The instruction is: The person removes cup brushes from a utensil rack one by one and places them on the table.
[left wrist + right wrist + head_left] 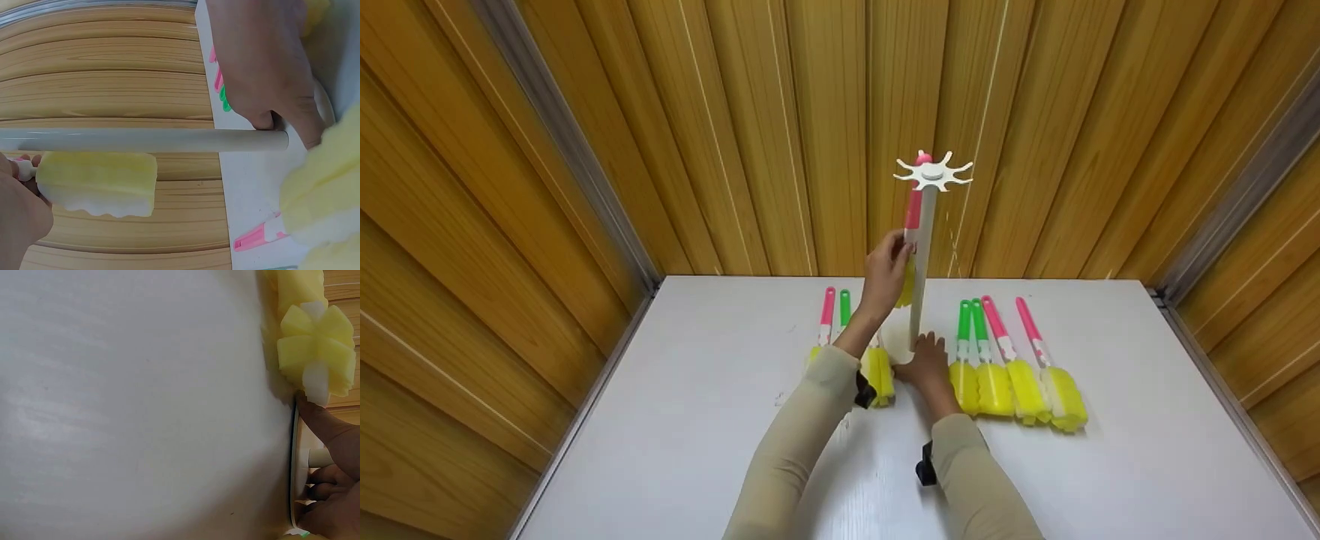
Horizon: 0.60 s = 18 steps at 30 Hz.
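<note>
My left hand (887, 274) holds a sponge brush with a pink handle (913, 210) upright beside a white stand's pole (923, 262). The handle's end is up at the stand's hooked, star-shaped top (932, 172); whether it hangs on a hook I cannot tell. In the left wrist view the brush's yellow and white sponge head (98, 183) hangs below the fingers, alongside the pole. Down at the stand's foot, my right hand (928, 367) presses on the round base (302, 467), thumb and fingers spread around the pole.
Several yellow sponge brushes (996, 390) with green and pink handles lie to the right of the stand. More brushes (877, 375) lie to its left, partly behind my left arm. Wood-look panels (825, 135) rise behind the white table (697, 405).
</note>
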Tool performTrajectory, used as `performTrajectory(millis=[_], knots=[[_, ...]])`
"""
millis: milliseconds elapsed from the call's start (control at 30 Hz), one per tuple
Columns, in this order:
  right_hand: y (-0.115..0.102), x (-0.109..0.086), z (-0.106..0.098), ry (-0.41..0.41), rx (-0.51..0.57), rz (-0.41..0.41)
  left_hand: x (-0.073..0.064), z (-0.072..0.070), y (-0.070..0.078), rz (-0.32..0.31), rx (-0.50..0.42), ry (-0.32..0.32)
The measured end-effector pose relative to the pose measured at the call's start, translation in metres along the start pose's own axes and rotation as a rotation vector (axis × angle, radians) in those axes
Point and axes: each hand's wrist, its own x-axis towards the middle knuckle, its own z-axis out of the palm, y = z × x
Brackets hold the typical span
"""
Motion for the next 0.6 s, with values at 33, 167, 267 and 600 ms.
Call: performTrajectory(millis=[33,167,267,600], knots=[[0.000,0.000,0.000,0.002,0.000,-0.001,0.000,-0.001,0.000,0.009,0.007,-0.001],[0.000,0.000,0.000,-0.017,0.017,0.013,-0.002,-0.006,-0.001,0.049,0.012,-0.001],[0.000,0.000,0.000,-0.039,0.032,0.024,-0.006,-0.011,-0.002,0.076,0.028,0.004],[0.003,0.002,0.003,0.042,-0.005,-0.042,-0.020,-0.019,0.002,0.149,0.068,0.021]])
